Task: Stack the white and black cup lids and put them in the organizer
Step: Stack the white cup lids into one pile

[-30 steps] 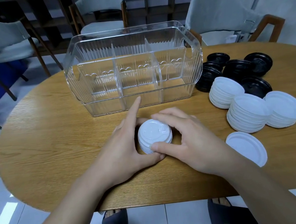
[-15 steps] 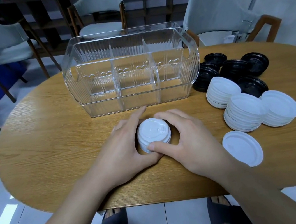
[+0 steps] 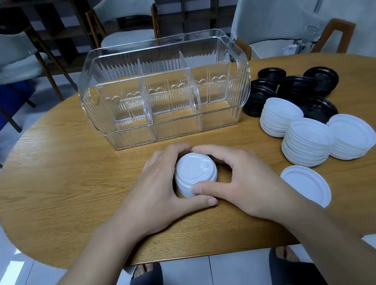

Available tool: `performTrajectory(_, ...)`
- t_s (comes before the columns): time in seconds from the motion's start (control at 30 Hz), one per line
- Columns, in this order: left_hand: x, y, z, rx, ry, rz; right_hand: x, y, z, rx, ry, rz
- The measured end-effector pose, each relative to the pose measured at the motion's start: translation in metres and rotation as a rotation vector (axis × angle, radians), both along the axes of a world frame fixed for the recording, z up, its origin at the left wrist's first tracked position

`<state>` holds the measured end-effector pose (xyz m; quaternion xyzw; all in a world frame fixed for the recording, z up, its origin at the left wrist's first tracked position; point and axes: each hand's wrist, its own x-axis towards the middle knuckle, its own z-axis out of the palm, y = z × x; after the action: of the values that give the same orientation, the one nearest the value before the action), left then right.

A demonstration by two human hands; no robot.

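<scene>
On the left, the clear three-compartment organizer (image 3: pixel 166 92) stood at the back of the wooden table (image 3: pixel 56 183), and all three compartments looked bare, nothing yet stowed. In front of it, the left hand (image 3: pixel 158 194) curled round the small stack of white lids (image 3: pixel 195 173), thumb low along the near side, fingers wrapped to the far side. And there was the change: a second earlier its index finger had pointed straight out toward the organizer; now it had folded in with the rest, so the grasp had tightened. The stack itself sat on the table, just in front of the organizer's middle compartment, barely shifted. The right hand (image 3: pixel 242 183) mirrored it, thumb pressed on the near edge of the stack, fingers arched over the far rim, both hands clasping the same pile. My read: the squaring-up was about finished and a lift into the organizer looked close.

Further right, a lone white lid (image 3: pixel 307 184) lay flat by the right wrist. Beyond it, three larger piles of white lids (image 3: pixel 309 143) leaned against each other, and behind those the black lids (image 3: pixel 294 85) sat in loose heaps, untouched. Plenty of stacking was left.
</scene>
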<state>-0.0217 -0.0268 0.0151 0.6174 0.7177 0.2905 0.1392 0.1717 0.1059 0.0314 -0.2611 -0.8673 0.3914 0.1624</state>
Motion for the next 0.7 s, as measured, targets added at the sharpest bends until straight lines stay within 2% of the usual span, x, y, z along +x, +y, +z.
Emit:
performTrajectory(0.33,0.012,0.01,0.001,0.043,-0.016,-0.008,0.014,-0.002,0.008,0.07,0.019,-0.052)
performTrajectory(0.5,0.032,0.015,-0.002,0.06,-0.007,0.037,0.034,0.001,0.011,0.205,0.007,-0.079)
performTrajectory(0.7,0.058,0.025,-0.001,0.065,-0.007,0.046,0.066,0.005,0.019,0.306,0.08,-0.13)
